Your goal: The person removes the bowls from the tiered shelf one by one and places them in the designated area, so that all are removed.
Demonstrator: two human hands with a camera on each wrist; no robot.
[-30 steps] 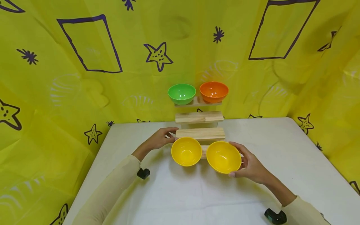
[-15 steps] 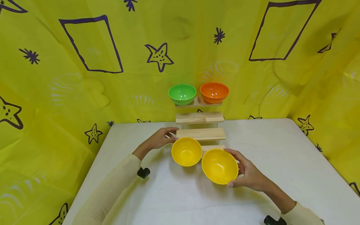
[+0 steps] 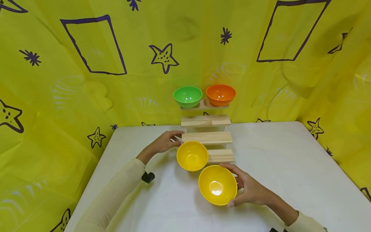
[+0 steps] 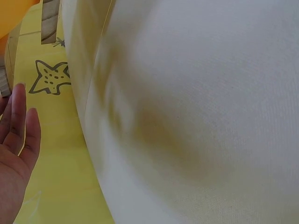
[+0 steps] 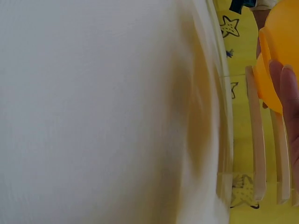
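Observation:
My right hand (image 3: 251,190) grips a yellow bowl (image 3: 215,180) by its right side, thumb low on the rim and fingers behind. This bowl is tilted toward me in front of a stepped wooden stand (image 3: 207,138). In the right wrist view, fingers lie along the bowl (image 5: 284,32). A second yellow bowl (image 3: 192,156) sits on the left of the stand's lowest step. Beside it, my left hand (image 3: 166,141) holds the left end of the step above between thumb and forefinger. The left wrist view shows the hand's (image 4: 18,144) other fingers extended near the wood.
On the top step stand a green bowl (image 3: 187,97) at left and an orange bowl (image 3: 221,95) at right. The white table (image 3: 139,199) meets a yellow printed backdrop (image 3: 139,87) behind the stand. Dark wrist gear (image 3: 148,177) hangs under the left sleeve.
The right hand has drawn its yellow bowl off the right of the lowest step, toward me and slightly left, baring the wood there. My left hand and the other bowls stay put.

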